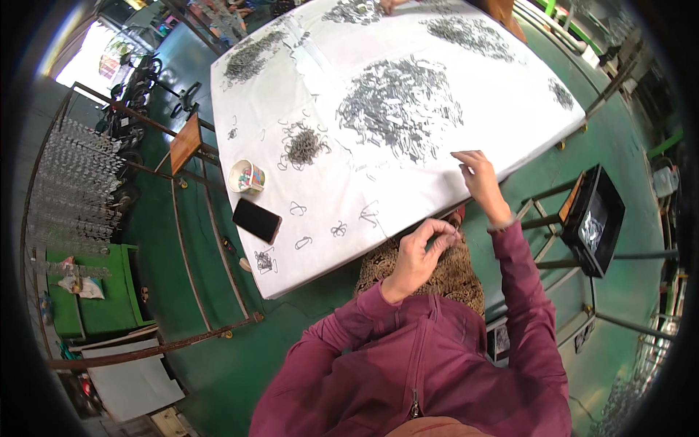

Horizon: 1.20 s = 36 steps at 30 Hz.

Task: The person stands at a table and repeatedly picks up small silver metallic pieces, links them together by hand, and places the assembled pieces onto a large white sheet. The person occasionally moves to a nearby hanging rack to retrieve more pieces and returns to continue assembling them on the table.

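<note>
No words, numbers or signs can be read: the phone (pixel 256 221) on the counter (pixel 328 197) has a dark face, the coloured patches at the white cup (pixel 258 183) near it are too small to make out, and the pale bag (pixel 89 288) shows nothing legible.

The white-covered surface (pixel 520 124) bears a broad mound of grey metal pieces (pixel 400 109), smaller heaps (pixel 470 36) farther off, a tangled pile of wire hooks (pixel 303 147), a white tub (pixel 239 178), a black smartphone (pixel 257 221) and small wire clusters (pixel 338 230).
</note>
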Motion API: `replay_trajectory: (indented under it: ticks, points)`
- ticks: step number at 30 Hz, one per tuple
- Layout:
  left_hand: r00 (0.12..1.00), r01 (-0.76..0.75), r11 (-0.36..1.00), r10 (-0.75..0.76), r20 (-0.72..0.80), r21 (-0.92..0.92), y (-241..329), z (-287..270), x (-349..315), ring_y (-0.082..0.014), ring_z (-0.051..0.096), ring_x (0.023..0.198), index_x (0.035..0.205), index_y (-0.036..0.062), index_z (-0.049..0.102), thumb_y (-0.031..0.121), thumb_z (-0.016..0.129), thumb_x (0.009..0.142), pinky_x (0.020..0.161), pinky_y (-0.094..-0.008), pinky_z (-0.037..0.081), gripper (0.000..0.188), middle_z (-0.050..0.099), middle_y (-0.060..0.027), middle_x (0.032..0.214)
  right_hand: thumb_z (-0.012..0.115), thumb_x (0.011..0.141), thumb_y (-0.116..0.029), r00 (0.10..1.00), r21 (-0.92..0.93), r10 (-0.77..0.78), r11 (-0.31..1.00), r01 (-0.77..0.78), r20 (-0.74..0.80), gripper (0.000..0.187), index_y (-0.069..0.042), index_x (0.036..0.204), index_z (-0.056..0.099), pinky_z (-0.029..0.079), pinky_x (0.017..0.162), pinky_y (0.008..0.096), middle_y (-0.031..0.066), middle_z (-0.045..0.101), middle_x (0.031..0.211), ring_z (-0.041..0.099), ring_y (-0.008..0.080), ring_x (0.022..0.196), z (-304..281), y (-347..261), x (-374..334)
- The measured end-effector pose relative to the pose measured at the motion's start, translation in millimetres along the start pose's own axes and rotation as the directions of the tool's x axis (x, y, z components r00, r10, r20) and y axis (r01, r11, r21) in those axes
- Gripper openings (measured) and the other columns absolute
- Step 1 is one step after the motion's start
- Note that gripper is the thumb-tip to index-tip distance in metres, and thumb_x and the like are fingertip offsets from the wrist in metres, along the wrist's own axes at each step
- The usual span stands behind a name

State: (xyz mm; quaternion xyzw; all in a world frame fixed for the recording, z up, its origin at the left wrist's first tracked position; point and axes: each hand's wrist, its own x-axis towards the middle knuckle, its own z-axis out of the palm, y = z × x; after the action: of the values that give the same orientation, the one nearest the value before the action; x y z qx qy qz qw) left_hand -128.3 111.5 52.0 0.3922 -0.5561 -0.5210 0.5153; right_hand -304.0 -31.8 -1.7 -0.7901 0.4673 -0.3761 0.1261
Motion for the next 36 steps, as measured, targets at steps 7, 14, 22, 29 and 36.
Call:
replay_trajectory:
  ticks: [7,14,22,29,36]
  points:
    - [0.999,-0.036,0.996,0.036,0.001,0.081,-2,3,6,-0.0124,0.062,0.087,0.095,-0.0016,0.059,0.0,0.059,0.088,0.078,-0.0262,0.05,0.007,0.065,-0.0066,0.09,0.053,0.068,0.008,0.899,-0.324,-0.088,0.914,0.244,0.429,0.019,0.002,0.085,0.058,0.049,0.079,0.038,0.0193,0.058,0.091,0.056,0.034,0.091,26,57,25]
    - [0.993,-0.1,0.976,0.111,-0.049,0.191,-18,-15,10,-0.0139,0.064,0.084,0.096,-0.0022,0.059,0.006,0.063,0.087,0.076,-0.0263,0.05,0.012,0.066,-0.0081,0.087,0.063,0.075,0.003,0.902,0.394,0.355,0.814,-0.427,0.245,0.041,-0.002,0.115,0.063,0.047,0.062,0.0214,0.0008,0.061,0.075,0.056,0.0069,0.065,-27,-49,-20]
    - [0.993,-0.104,0.95,0.114,-0.017,0.295,-9,-15,18,-0.0206,0.064,0.083,0.097,-0.0003,0.059,0.007,0.063,0.086,0.072,-0.0302,0.049,0.014,0.064,-0.0106,0.089,0.061,0.08,0.01,0.918,0.692,0.393,0.645,-0.323,0.062,0.018,0.007,0.097,0.065,0.048,0.064,0.0206,0.0056,0.062,0.084,0.059,0.009,0.07,-49,-116,-47]
    - [0.976,-0.182,0.925,0.212,-0.056,0.333,-21,-26,15,-0.0273,0.061,0.094,0.103,0.0009,0.057,0.009,0.065,0.084,0.08,-0.0347,0.047,0.022,0.061,-0.013,0.097,0.062,0.078,0.01,0.825,0.771,0.557,0.485,-0.413,0.092,0.017,0.007,0.094,0.066,0.047,0.06,0.0208,0.0036,0.061,0.078,0.058,0.0088,0.065,-33,-113,-56]
    - [0.93,-0.061,0.191,0.367,-0.014,0.98,-89,-233,122,-0.0288,0.057,0.089,0.092,0.0051,0.068,0.005,0.056,0.078,0.081,-0.039,0.047,0.018,0.065,-0.0086,0.091,0.062,0.077,0.005,0.801,0.734,0.563,0.452,-0.506,0.205,0.005,0.004,0.081,0.065,0.044,0.057,0.0207,0.0007,0.059,0.071,0.055,0.0074,0.061,-35,-125,-55]
